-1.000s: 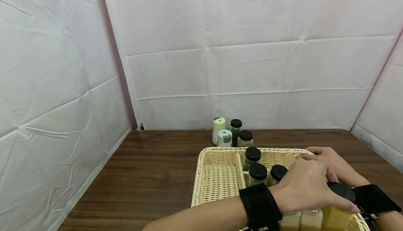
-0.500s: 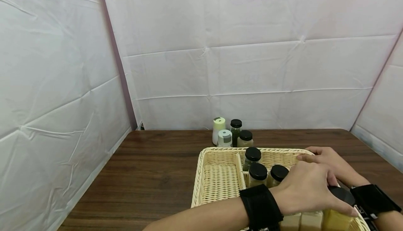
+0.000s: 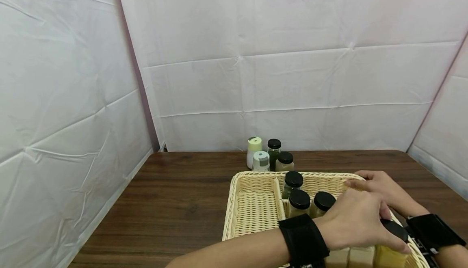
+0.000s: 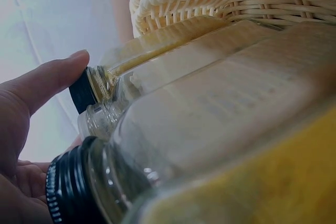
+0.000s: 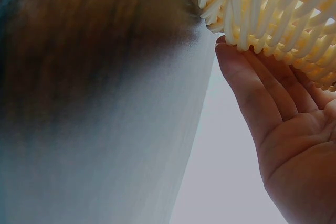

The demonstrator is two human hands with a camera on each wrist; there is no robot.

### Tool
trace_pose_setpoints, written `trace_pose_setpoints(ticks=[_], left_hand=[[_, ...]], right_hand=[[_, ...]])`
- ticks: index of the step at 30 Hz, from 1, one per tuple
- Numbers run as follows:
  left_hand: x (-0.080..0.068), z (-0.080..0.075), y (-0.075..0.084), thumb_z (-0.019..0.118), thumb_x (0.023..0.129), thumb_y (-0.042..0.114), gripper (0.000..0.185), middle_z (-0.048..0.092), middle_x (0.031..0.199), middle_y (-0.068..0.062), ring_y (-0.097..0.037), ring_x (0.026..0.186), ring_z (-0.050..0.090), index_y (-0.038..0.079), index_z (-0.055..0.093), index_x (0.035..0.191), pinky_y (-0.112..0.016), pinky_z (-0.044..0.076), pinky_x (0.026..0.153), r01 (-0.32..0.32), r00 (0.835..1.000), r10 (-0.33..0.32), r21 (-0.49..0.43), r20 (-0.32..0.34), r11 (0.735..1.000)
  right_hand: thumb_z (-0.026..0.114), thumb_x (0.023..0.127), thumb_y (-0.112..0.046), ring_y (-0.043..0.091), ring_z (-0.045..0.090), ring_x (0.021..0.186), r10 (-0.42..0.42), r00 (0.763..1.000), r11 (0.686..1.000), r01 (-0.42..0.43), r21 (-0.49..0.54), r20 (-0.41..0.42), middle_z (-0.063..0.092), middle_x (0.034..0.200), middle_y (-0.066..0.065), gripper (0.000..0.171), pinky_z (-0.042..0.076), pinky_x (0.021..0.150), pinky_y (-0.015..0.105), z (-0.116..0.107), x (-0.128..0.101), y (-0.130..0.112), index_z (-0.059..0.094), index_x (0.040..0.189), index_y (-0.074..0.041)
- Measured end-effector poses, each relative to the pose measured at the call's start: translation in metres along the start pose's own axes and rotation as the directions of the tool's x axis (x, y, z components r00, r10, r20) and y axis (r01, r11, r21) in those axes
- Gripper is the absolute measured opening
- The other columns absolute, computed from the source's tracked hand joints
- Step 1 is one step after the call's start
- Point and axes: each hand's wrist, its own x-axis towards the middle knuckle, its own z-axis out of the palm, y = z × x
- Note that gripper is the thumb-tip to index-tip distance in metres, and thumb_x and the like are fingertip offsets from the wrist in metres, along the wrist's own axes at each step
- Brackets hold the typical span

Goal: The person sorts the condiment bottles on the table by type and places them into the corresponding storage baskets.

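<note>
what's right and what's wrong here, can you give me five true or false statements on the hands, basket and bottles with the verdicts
1. The left hand reaches across the basket, its thumb touching a black lid. True.
2. Both hands are on jar lids. False: the right hand holds the basket's far right corner.
3. A white bottle with a yellow-green cap stands on the table beyond the basket. True.
4. Both wrists are bare. False: each wears a black band.
5. A woven divider runs between compartments of the basket. True.
</note>
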Motion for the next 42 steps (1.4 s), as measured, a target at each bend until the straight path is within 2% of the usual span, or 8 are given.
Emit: trace_pose_setpoints(ticks=[7,17,22,28,31,36,39,42], left_hand=[[-0.002,0.0,0.001,0.093,0.077,0.053,0.026,0.05,0.065,0.033,0.019,0.064,0.039,0.037,0.075,0.086,-0.006,0.035,0.06,0.02,1.0,-0.02,0.01,0.0,1.0],[-0.001,0.002,-0.001,0.092,0.08,0.053,0.029,0.052,0.059,0.027,0.016,0.061,0.043,0.036,0.069,0.075,-0.008,0.036,0.058,0.014,1.0,-0.014,-0.005,0.017,1.0],[0.001,0.002,-0.001,0.092,0.079,0.054,0.025,0.053,0.066,0.033,0.019,0.065,0.04,0.037,0.075,0.084,-0.006,0.036,0.061,0.008,1.0,-0.008,-0.001,0.013,1.0],[0.005,0.004,-0.001,0.09,0.082,0.053,0.027,0.06,0.081,0.034,0.021,0.072,0.042,0.037,0.079,0.099,-0.004,0.035,0.065,0.022,0.998,-0.02,-0.036,0.059,0.999],[0.005,0.004,-0.002,0.088,0.085,0.052,0.024,0.059,0.08,0.033,0.02,0.073,0.044,0.035,0.079,0.099,-0.006,0.037,0.065,0.029,0.997,-0.023,-0.069,0.079,0.997],[0.003,-0.001,-0.004,0.086,0.088,0.049,0.023,0.059,0.081,0.031,0.017,0.074,0.047,0.03,0.078,0.098,-0.008,0.038,0.066,0.008,0.998,0.001,-0.136,0.069,0.991],[0.0,-0.006,-0.005,0.085,0.089,0.05,0.024,0.057,0.077,0.029,0.016,0.071,0.048,0.031,0.078,0.101,-0.008,0.038,0.065,0.005,0.999,0.002,-0.129,0.054,0.992],[-0.004,-0.012,-0.006,0.082,0.09,0.052,0.023,0.056,0.066,0.026,0.014,0.061,0.049,0.03,0.077,0.091,-0.01,0.04,0.06,-0.003,0.999,0.007,-0.101,0.041,0.995]], right_hand=[[0.067,0.106,-0.044,0.017,0.066,0.089,0.001,1.0,1.0,-0.001,-0.011,0.001,0.074,0.105,0.003,0.042,0.053,0.074,0.034,0.0,0.001,0.0,0.075,0.122,-0.006],[0.066,0.106,-0.045,0.019,0.066,0.093,-0.003,1.0,1.0,0.003,-0.031,-0.001,0.075,0.11,0.006,0.044,0.052,0.075,0.036,0.0,0.001,0.0,0.075,0.123,-0.005],[0.066,0.106,-0.044,0.019,0.066,0.091,-0.002,1.0,1.0,0.002,-0.03,0.003,0.074,0.108,0.005,0.043,0.052,0.074,0.036,-0.001,0.001,0.0,0.075,0.122,-0.006],[0.066,0.107,-0.043,0.02,0.064,0.093,-0.004,1.0,0.998,0.003,-0.06,-0.006,0.074,0.115,0.009,0.045,0.05,0.074,0.036,-0.001,0.001,0.002,0.074,0.126,-0.003],[0.065,0.107,-0.042,0.02,0.063,0.092,0.004,1.0,0.998,-0.004,-0.063,0.0,0.073,0.114,0.01,0.045,0.049,0.074,0.037,-0.001,0.001,0.004,0.073,0.125,-0.002],[0.064,0.108,-0.043,0.021,0.065,0.093,0.03,0.999,0.999,-0.03,-0.04,0.018,0.073,0.112,0.01,0.049,0.05,0.074,0.039,-0.002,0.0,0.004,0.07,0.128,0.002],[0.063,0.108,-0.043,0.021,0.067,0.091,0.045,0.999,0.999,-0.045,-0.003,0.028,0.074,0.112,0.01,0.052,0.052,0.074,0.039,-0.002,0.0,0.003,0.068,0.132,0.003],[0.061,0.11,-0.038,0.019,0.068,0.086,0.044,0.999,0.999,-0.044,0.027,0.032,0.074,0.11,0.01,0.049,0.052,0.073,0.037,-0.003,0.0,0.005,0.067,0.133,0.005]])
